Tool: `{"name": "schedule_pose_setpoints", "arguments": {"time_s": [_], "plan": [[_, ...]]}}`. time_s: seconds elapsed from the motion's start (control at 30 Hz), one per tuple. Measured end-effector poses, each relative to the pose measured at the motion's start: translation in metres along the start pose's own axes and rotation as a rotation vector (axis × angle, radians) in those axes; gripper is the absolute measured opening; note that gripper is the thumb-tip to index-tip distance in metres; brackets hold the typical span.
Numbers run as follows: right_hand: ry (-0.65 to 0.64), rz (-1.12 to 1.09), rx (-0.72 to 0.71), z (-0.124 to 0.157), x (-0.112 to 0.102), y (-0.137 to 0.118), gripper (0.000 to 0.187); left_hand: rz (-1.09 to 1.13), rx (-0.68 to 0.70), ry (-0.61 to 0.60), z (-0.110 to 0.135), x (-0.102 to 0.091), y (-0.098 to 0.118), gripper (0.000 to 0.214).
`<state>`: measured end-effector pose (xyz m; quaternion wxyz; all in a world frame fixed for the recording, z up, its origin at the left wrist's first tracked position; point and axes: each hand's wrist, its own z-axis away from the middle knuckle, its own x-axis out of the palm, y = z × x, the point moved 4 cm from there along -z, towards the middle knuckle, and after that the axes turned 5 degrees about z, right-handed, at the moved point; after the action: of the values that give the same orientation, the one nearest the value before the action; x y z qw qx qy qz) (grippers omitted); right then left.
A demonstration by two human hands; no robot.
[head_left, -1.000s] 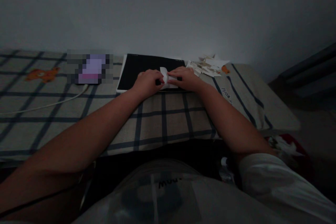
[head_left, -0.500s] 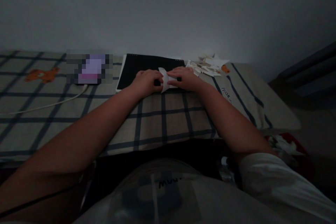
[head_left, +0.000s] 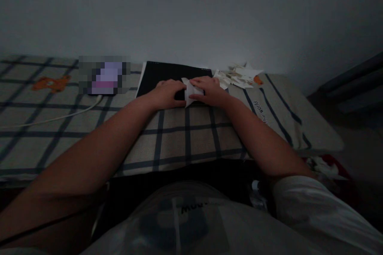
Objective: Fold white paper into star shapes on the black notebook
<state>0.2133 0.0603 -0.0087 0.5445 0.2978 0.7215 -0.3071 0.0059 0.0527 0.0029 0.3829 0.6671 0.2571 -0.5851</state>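
A small folded piece of white paper (head_left: pixel 189 95) stands between my hands, over a flat black notebook-like thing (head_left: pixel 167 71) with a pale edge. My left hand (head_left: pixel 169 92) grips the paper's left edge, thumb below and fingers above, with a dark gap between them. From the other side my right hand (head_left: pixel 208 89) pinches the same paper, its fingertips and thumb resting on the face. Both hands lie low, near the front edge of the black thing. The exact folds are too dim to make out.
Loose white paper scraps (head_left: pixel 236 75) lie right of the notebook, by the wall. On the left are a phone (head_left: pixel 107 77) with a white cable (head_left: pixel 72 114) and an orange patch (head_left: pixel 51 83) on the checked tablecloth (head_left: pixel 173 143). Below right sit a bottle (head_left: pixel 257 195) and a red container (head_left: pixel 341 167).
The paper has turned and looks wider toward my right hand. My right fingers have shifted slightly over it, and the left thumb has moved a little lower. The view has shifted slightly.
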Motion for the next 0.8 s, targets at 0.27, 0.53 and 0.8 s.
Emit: {"name": "schedule_pose_setpoints", "arguments": {"time_s": [0.27, 0.53, 0.8], "plan": [[-0.039, 0.021, 0.036, -0.001, 0.0, 0.003, 0.067, -0.123, 0.056, -0.016, 0.003, 0.008, 0.007, 0.064], [-0.056, 0.015, 0.044, 0.0, -0.004, 0.001, 0.062, -0.177, 0.133, 0.075, 0.004, 0.012, 0.015, 0.059], [-0.064, -0.01, 0.039, 0.0, -0.002, 0.002, 0.059, -0.128, 0.175, 0.031, 0.002, 0.01, 0.013, 0.058]]}}
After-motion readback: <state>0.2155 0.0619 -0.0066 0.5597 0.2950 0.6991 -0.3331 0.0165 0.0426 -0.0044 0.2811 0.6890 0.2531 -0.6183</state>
